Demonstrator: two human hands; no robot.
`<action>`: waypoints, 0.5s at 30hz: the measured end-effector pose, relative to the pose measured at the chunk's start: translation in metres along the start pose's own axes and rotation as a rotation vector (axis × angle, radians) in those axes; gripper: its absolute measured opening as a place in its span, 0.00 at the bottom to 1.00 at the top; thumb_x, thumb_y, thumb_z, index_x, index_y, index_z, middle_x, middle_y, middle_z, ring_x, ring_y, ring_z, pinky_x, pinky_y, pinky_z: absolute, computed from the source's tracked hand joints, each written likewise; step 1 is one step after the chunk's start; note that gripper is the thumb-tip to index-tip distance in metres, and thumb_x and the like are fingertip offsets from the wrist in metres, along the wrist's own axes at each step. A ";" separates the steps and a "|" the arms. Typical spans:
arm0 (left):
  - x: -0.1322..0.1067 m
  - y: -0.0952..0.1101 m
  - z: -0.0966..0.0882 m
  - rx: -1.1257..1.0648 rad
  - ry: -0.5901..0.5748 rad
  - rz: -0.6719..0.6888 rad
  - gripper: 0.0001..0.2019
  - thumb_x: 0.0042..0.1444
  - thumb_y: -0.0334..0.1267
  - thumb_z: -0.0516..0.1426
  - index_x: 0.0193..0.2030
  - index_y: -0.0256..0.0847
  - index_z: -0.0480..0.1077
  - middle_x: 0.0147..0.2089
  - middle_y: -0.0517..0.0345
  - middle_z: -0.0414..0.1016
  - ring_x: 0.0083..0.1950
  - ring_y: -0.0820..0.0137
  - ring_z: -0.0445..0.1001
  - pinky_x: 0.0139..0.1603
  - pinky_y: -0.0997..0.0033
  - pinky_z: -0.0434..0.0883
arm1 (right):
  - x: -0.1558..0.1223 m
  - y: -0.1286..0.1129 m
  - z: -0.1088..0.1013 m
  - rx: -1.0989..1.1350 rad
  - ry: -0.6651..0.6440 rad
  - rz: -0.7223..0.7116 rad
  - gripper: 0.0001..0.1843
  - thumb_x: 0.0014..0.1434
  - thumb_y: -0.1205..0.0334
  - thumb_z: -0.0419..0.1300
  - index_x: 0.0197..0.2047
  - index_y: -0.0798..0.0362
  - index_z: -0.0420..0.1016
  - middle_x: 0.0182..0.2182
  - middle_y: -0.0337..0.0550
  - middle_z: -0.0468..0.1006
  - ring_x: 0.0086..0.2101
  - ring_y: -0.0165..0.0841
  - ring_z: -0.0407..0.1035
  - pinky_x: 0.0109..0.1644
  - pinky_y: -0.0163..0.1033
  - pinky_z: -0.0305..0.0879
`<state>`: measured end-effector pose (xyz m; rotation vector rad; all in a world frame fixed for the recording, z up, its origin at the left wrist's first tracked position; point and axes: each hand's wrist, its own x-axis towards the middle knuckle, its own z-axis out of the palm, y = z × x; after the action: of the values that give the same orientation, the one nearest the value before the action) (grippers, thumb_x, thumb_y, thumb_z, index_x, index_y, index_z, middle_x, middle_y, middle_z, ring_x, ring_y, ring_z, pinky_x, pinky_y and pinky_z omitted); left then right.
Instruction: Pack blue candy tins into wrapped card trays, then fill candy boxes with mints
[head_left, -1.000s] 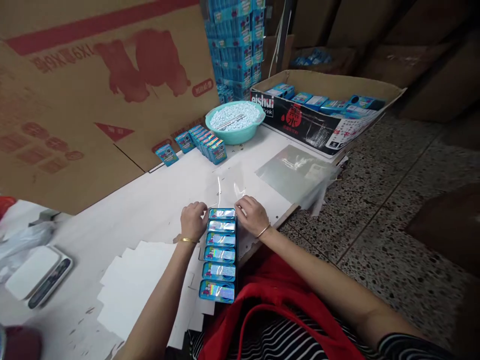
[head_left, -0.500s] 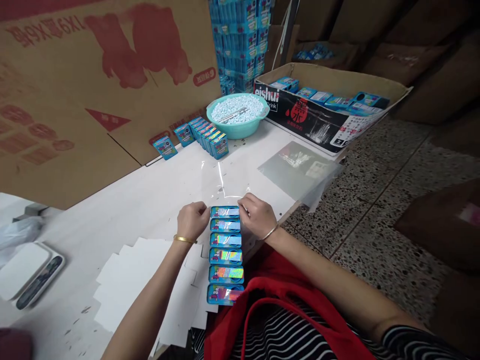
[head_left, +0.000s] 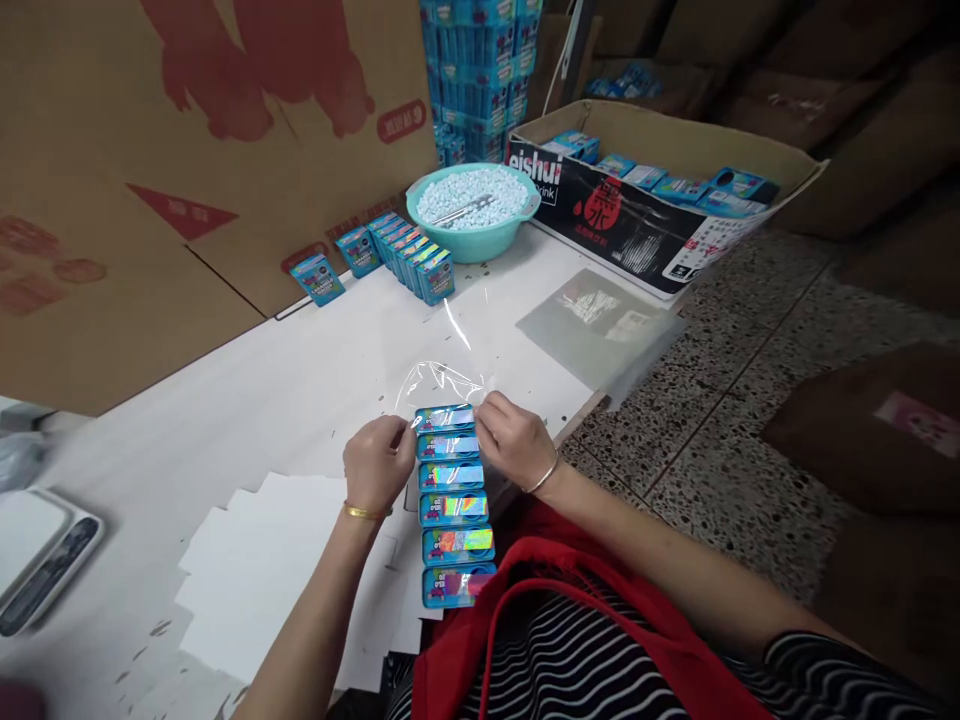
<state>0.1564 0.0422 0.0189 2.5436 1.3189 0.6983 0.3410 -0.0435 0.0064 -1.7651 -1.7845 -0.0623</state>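
Note:
A row of several small blue tins [head_left: 453,509] with shiny rainbow stickers lies at the table's front edge, running toward my body. Beyond the far tin spreads a clear plastic film [head_left: 439,378], visible mostly by its glints; whether it is a bag I cannot tell. My left hand [head_left: 381,460] pinches the film's edge at the left of the far tin. On the right side of that tin, my right hand [head_left: 516,440] grips the film between thumb and fingers. Both fingertips are close against the tin's ends.
White card sheets [head_left: 262,570] lie left of the tins, with a scale [head_left: 45,560] farther left. Blue packs [head_left: 412,258] line up before a turquoise basin [head_left: 480,240] of pale pellets. Flat clear bags [head_left: 600,325] and an open carton [head_left: 622,230] lie right. A big carton [head_left: 187,200] stands behind.
The film's near edge has risen and bowed into an arch beyond the far tin. Both hands stay at the tins' far end with small shifts. The view has tilted slightly.

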 end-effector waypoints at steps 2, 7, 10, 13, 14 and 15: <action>-0.007 -0.006 0.006 0.016 0.069 0.062 0.13 0.58 0.38 0.52 0.22 0.40 0.66 0.22 0.60 0.68 0.27 0.73 0.65 0.29 0.74 0.58 | -0.007 -0.001 0.004 -0.013 -0.005 0.006 0.13 0.63 0.69 0.47 0.30 0.53 0.68 0.29 0.43 0.70 0.30 0.31 0.64 0.34 0.34 0.56; -0.015 -0.021 0.026 0.075 0.053 0.041 0.11 0.58 0.39 0.52 0.26 0.40 0.67 0.24 0.59 0.68 0.28 0.72 0.66 0.31 0.73 0.59 | -0.017 0.004 0.016 -0.098 -0.098 0.240 0.09 0.62 0.60 0.50 0.37 0.55 0.69 0.30 0.44 0.74 0.31 0.33 0.68 0.33 0.35 0.54; -0.014 -0.022 0.032 0.127 -0.100 -0.094 0.12 0.57 0.39 0.51 0.24 0.40 0.66 0.23 0.58 0.69 0.27 0.71 0.65 0.28 0.73 0.55 | -0.018 0.005 0.017 -0.179 -0.230 0.387 0.14 0.62 0.52 0.52 0.39 0.54 0.70 0.27 0.43 0.76 0.28 0.34 0.69 0.30 0.35 0.50; -0.011 -0.017 0.031 0.158 -0.284 -0.186 0.13 0.56 0.38 0.50 0.21 0.40 0.64 0.24 0.56 0.70 0.27 0.69 0.66 0.27 0.72 0.52 | -0.015 0.003 0.017 -0.217 -0.326 0.409 0.17 0.64 0.51 0.49 0.36 0.54 0.72 0.27 0.45 0.78 0.28 0.34 0.71 0.29 0.36 0.48; -0.010 -0.015 0.030 0.154 -0.322 -0.198 0.13 0.56 0.38 0.50 0.21 0.40 0.64 0.24 0.56 0.71 0.28 0.69 0.67 0.28 0.72 0.53 | -0.014 0.003 0.017 -0.217 -0.348 0.395 0.17 0.65 0.53 0.48 0.36 0.53 0.72 0.27 0.46 0.79 0.28 0.34 0.71 0.29 0.36 0.48; -0.010 -0.014 0.027 0.142 -0.346 -0.202 0.12 0.55 0.37 0.49 0.22 0.40 0.65 0.25 0.55 0.72 0.29 0.68 0.68 0.28 0.72 0.54 | -0.013 0.001 0.017 -0.213 -0.367 0.379 0.16 0.65 0.56 0.47 0.36 0.54 0.73 0.28 0.47 0.79 0.28 0.34 0.72 0.29 0.36 0.48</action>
<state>0.1545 0.0431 -0.0132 2.4407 1.5122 0.1214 0.3344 -0.0475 -0.0141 -2.3651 -1.6974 0.2516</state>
